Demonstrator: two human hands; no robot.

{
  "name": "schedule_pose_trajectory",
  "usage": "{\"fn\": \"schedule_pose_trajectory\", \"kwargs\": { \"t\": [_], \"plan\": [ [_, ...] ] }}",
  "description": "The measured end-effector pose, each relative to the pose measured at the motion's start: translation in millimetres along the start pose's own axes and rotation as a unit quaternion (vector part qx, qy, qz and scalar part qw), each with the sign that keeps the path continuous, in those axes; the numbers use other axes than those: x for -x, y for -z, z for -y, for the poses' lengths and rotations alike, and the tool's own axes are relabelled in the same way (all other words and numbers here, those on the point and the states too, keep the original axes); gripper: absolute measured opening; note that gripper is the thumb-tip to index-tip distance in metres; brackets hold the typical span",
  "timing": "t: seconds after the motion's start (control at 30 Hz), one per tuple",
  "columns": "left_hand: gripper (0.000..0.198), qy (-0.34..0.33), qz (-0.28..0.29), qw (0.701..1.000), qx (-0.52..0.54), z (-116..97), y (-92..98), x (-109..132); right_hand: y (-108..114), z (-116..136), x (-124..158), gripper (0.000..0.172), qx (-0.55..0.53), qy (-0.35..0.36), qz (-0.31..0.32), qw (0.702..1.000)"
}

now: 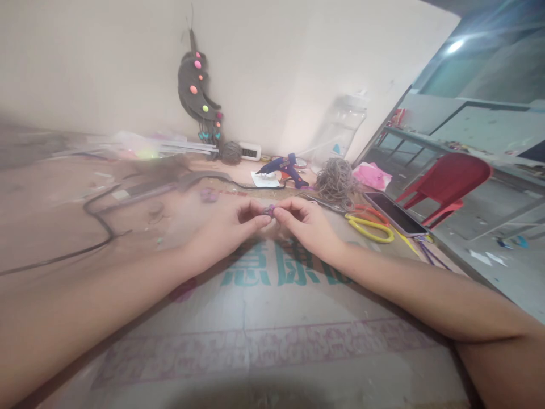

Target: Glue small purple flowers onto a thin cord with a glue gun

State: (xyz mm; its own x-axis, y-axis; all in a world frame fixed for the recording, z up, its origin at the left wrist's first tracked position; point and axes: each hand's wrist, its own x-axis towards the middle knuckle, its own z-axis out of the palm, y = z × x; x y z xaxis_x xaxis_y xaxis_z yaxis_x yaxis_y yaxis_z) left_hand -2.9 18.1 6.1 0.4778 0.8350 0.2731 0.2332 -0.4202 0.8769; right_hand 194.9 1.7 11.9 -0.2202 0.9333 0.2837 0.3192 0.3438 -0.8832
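Observation:
Between the fingertips of both hands is a small purple and grey piece (269, 211), too small and blurred to name. My left hand (242, 221) pinches it from the left with thumb and forefinger. From the other side my right hand (302, 221) pinches it the same way, and the two hands nearly meet over the printed table covering (272, 341). Beyond them lies a blue glue gun (283, 167) on a small white sheet (264, 179). Orange and yellow scissors (369, 227) lie just right of my right hand.
A tangle of grey yarn (335, 180), a phone (395, 213) and a clear bottle (340, 128) stand or lie at the right. A dark crescent ornament (193, 88) hangs on the wall. A black cable (100, 213) runs along the left. A red chair (451, 179) stands beyond the table's edge.

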Motion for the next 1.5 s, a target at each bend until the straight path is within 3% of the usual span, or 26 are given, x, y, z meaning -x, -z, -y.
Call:
{"fn": "schedule_pose_trajectory", "kwargs": {
  "t": [0.2, 0.67, 0.97, 1.07, 1.23, 1.5],
  "plan": [
    [0.032, -0.012, 0.0, 1.0, 0.016, 2, -0.9, -1, -1, -3, 0, 0.025, -0.005, 0.01, -0.003, 1.0],
    [0.028, 0.002, 0.003, 1.0, 0.0, -3, -0.1, 1, -1, -1, 0, 0.025, 0.018, 0.013, -0.008, 1.0],
    [0.035, -0.01, -0.019, 0.999, -0.036, -2, 0.5, 0, 0, -1, 0, 0.027, 0.048, 0.044, 0.013, 0.998],
    [0.034, -0.001, -0.019, 0.999, -0.044, -5, 0.3, 1, 2, 0, 1, 0.034, 0.033, 0.037, 0.018, 0.999],
    [0.033, -0.012, -0.013, 0.999, -0.041, -7, 0.5, 1, 1, -3, 1, 0.03, -0.002, 0.023, 0.039, 0.999],
    [0.044, -0.01, -0.028, 0.999, -0.033, -8, 0.7, 0, 0, -4, 2, 0.027, -0.011, 0.023, 0.01, 1.0]
  ]
}}
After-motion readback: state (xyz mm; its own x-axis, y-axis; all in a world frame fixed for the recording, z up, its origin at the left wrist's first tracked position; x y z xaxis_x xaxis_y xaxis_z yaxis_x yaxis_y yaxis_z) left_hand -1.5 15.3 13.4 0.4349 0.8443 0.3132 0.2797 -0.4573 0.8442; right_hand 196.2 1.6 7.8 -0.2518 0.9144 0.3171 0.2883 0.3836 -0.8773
